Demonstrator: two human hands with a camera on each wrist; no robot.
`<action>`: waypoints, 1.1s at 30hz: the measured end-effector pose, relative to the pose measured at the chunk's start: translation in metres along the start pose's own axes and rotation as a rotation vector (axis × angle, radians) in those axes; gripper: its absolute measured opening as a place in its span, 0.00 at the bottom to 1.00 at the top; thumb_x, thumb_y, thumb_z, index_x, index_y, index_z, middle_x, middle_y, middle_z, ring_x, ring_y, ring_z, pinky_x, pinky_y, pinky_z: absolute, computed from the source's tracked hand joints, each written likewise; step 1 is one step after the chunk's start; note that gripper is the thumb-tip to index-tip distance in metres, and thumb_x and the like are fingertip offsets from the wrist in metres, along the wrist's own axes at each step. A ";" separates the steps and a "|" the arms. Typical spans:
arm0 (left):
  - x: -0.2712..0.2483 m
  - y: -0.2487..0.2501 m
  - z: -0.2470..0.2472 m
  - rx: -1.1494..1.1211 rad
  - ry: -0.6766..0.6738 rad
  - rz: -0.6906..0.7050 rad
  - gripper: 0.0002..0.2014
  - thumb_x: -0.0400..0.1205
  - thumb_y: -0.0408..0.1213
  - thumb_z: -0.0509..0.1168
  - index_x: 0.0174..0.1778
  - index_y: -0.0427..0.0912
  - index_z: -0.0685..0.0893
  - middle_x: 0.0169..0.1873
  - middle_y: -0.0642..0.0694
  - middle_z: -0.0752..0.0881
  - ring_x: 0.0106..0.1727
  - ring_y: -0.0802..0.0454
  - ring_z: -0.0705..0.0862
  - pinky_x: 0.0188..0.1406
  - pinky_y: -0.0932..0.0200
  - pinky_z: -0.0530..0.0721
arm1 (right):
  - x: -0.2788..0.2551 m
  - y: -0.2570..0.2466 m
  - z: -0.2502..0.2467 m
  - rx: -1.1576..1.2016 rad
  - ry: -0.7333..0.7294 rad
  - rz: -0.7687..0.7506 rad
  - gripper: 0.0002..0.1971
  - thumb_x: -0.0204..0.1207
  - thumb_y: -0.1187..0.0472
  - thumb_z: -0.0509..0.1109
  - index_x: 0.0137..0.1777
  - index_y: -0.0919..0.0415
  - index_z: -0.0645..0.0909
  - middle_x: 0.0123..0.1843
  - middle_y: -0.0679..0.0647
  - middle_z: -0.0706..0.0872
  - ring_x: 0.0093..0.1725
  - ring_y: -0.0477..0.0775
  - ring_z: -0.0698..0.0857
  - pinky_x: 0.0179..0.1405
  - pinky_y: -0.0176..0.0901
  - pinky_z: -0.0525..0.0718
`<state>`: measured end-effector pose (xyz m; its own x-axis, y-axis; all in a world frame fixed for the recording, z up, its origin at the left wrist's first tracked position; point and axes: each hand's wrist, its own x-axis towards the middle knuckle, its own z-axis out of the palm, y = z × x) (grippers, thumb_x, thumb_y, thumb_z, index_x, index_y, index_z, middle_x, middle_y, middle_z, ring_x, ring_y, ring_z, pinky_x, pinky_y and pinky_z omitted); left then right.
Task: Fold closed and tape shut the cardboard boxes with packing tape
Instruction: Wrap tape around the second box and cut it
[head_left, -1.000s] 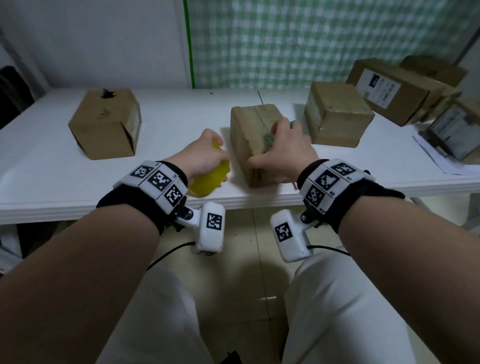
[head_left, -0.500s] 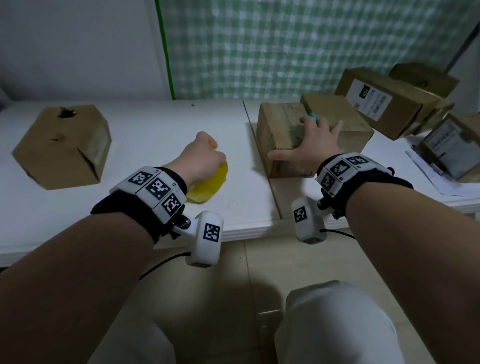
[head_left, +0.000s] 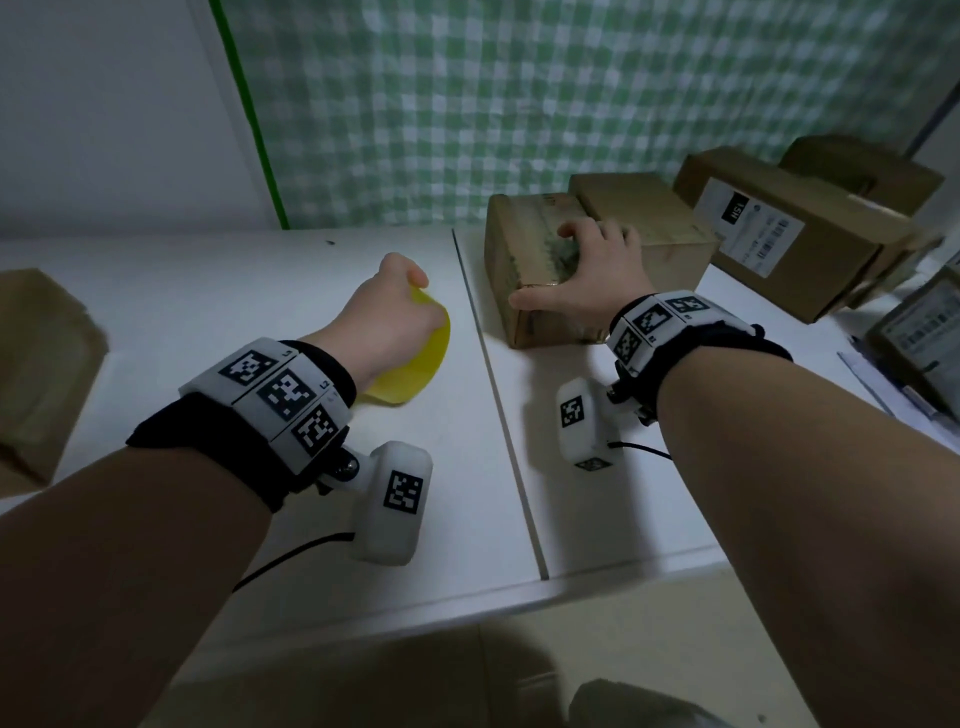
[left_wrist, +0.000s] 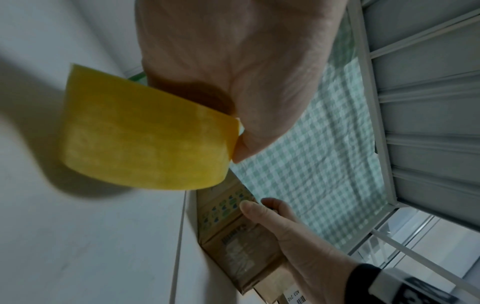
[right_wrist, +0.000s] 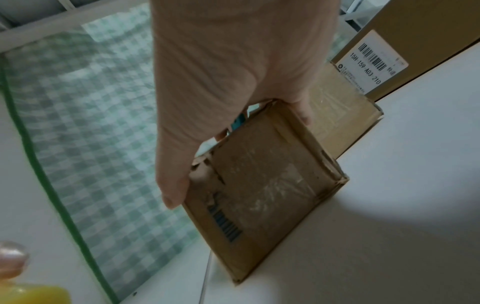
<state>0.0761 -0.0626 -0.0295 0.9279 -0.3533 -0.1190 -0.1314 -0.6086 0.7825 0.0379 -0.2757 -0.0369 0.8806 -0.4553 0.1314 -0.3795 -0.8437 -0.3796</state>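
R hand grips small cardboard box from top; L hand holds yellow tape roll, box at 2 o'clock from it, long side running 12 to 6

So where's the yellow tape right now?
In the head view, the yellow tape roll is gripped in the left hand, left of the table seam and the box held by the right hand.

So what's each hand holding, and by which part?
The left hand grips the yellow roll of packing tape by its rim; right hand clasps the small brown cardboard box across its top.
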 end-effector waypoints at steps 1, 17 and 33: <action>0.006 0.001 0.002 0.008 0.001 0.004 0.16 0.82 0.39 0.62 0.64 0.47 0.69 0.51 0.47 0.72 0.45 0.48 0.72 0.30 0.59 0.67 | 0.008 0.001 0.002 0.005 0.007 -0.003 0.50 0.56 0.29 0.75 0.75 0.52 0.65 0.75 0.55 0.68 0.79 0.66 0.55 0.78 0.64 0.60; -0.001 -0.002 -0.007 -0.148 0.012 0.030 0.15 0.79 0.39 0.67 0.61 0.53 0.76 0.52 0.45 0.76 0.49 0.44 0.77 0.38 0.57 0.76 | -0.006 -0.029 -0.004 0.236 0.281 -0.017 0.20 0.82 0.51 0.58 0.70 0.55 0.77 0.66 0.55 0.82 0.66 0.57 0.78 0.65 0.47 0.72; -0.115 -0.020 -0.039 -0.395 -0.287 0.048 0.14 0.81 0.29 0.65 0.57 0.50 0.78 0.39 0.45 0.81 0.39 0.50 0.81 0.40 0.55 0.81 | -0.149 -0.087 -0.005 0.847 -0.259 -0.084 0.04 0.76 0.62 0.71 0.40 0.56 0.80 0.43 0.56 0.78 0.43 0.53 0.79 0.40 0.49 0.89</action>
<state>-0.0141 0.0180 -0.0075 0.7831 -0.5898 -0.1972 0.0220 -0.2906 0.9566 -0.0623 -0.1361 -0.0188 0.9717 -0.2358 0.0167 -0.0642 -0.3314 -0.9413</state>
